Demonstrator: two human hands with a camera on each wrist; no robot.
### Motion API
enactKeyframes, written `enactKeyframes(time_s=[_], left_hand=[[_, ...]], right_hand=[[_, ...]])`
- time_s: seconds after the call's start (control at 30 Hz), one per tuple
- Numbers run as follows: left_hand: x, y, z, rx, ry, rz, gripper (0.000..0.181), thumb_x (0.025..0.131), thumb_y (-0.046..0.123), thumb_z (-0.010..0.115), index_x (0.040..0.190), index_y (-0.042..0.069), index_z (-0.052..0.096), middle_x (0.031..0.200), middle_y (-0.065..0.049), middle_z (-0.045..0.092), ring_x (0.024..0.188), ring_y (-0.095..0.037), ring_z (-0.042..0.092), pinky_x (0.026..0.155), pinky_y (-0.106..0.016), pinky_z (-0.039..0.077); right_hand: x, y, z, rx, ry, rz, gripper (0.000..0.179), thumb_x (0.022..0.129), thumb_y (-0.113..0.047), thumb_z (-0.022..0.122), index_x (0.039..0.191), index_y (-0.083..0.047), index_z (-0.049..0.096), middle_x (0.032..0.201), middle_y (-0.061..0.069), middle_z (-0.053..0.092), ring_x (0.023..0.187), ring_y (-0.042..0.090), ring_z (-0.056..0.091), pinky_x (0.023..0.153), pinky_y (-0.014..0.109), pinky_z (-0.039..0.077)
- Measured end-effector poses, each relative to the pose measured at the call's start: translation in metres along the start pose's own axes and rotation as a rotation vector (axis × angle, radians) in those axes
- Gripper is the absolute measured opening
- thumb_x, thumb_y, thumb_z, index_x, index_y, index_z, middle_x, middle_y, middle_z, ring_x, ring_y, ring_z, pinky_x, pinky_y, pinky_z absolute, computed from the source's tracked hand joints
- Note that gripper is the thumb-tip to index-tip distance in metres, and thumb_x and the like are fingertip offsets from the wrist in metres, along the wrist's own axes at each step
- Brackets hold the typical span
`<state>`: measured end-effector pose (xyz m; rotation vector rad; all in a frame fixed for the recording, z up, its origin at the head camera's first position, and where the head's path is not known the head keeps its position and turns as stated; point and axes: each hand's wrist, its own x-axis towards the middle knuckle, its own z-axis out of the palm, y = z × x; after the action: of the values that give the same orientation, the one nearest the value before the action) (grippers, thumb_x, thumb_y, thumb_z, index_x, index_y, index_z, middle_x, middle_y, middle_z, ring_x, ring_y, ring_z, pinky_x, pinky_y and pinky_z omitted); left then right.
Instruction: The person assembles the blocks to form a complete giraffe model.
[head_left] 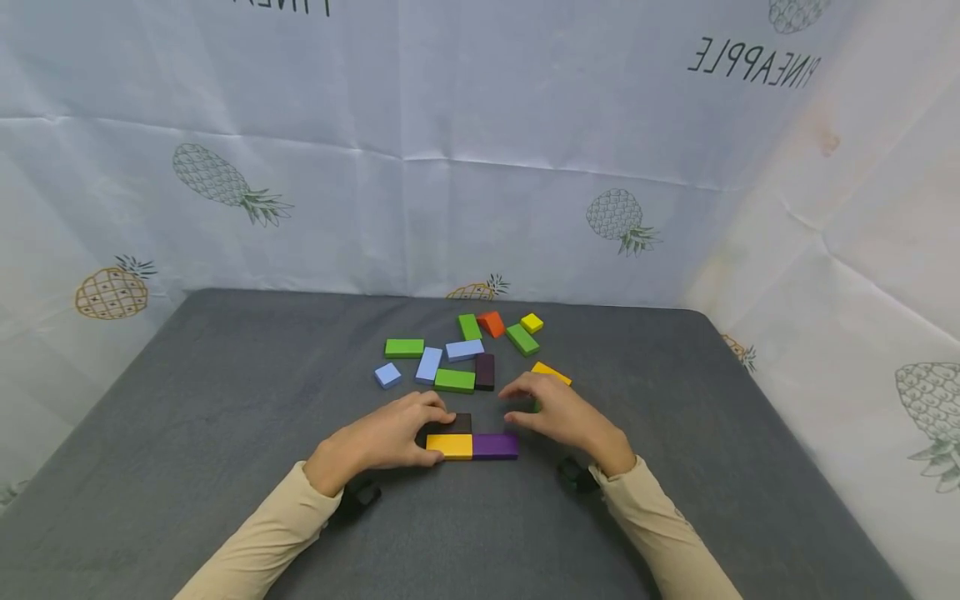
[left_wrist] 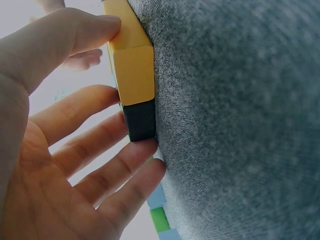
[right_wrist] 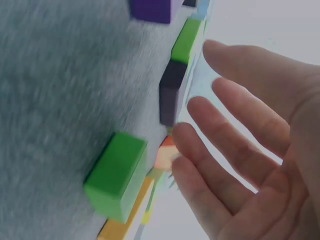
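In the head view a yellow block (head_left: 450, 447) and a purple block (head_left: 496, 447) lie end to end on the grey cloth. Behind the yellow one sits a black block (head_left: 461, 423), partly covered by my left hand (head_left: 390, 431). That hand's thumb presses the yellow block's near side while its fingertips touch the black block (left_wrist: 140, 121), spanning the pair. My right hand (head_left: 561, 410) hovers right of the purple block, fingers loosely bent and apart, holding nothing. Below its fingers, a green block (right_wrist: 117, 170) lies on the cloth, mostly hidden in the head view.
Beyond the hands lie several loose blocks: a green block (head_left: 454, 381) beside a dark block (head_left: 484, 372), light-blue block (head_left: 429, 365), light-blue cube (head_left: 387, 375), red-orange block (head_left: 492, 323) and yellow cube (head_left: 532, 322). A pineapple-print curtain (head_left: 450, 225) hangs behind the table.
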<state>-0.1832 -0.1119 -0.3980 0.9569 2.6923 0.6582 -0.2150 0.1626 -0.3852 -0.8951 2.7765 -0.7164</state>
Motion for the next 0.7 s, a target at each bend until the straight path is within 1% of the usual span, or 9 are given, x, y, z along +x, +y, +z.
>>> enactKeyframes(time_s=[0.17,0.3,0.47,0.7], left_hand=[[0.0,0.001,0.0,-0.001,-0.001,-0.002,0.048,0.087,0.026,0.076,0.13,0.006,0.066,0.126,-0.005,0.059,0.115,-0.023,0.055,0.095,-0.042,0.051],[-0.001,0.001,0.0,0.0,0.001,0.002,0.047,0.087,0.026,0.076,0.129,0.006,0.066,0.125,-0.005,0.059,0.114,-0.023,0.055,0.094,-0.041,0.051],[0.0,0.001,0.0,0.001,0.003,0.001,0.047,0.087,0.025,0.075,0.129,0.006,0.066,0.126,-0.005,0.059,0.115,-0.022,0.055,0.094,-0.041,0.051],[-0.001,0.001,0.0,0.001,0.002,0.001,0.046,0.088,0.024,0.075,0.129,0.006,0.066,0.126,-0.005,0.059,0.114,-0.022,0.055,0.094,-0.04,0.051]], right_hand=[[0.0,0.015,-0.003,0.006,0.087,-0.003,0.03,0.09,-0.018,0.074,0.117,-0.007,0.071,0.113,0.007,0.07,0.108,0.024,0.065,0.095,0.046,0.053],[-0.002,0.026,-0.005,0.01,0.134,0.006,0.029,0.091,-0.016,0.073,0.118,-0.005,0.07,0.115,0.01,0.069,0.111,0.028,0.064,0.097,0.049,0.051],[-0.003,0.036,-0.006,0.005,0.164,-0.006,0.03,0.091,-0.013,0.072,0.119,-0.003,0.069,0.116,0.012,0.069,0.111,0.03,0.064,0.097,0.052,0.05],[-0.002,0.044,-0.006,-0.003,0.181,-0.01,0.029,0.09,-0.011,0.072,0.118,-0.004,0.07,0.117,0.011,0.069,0.11,0.03,0.062,0.096,0.051,0.05]])
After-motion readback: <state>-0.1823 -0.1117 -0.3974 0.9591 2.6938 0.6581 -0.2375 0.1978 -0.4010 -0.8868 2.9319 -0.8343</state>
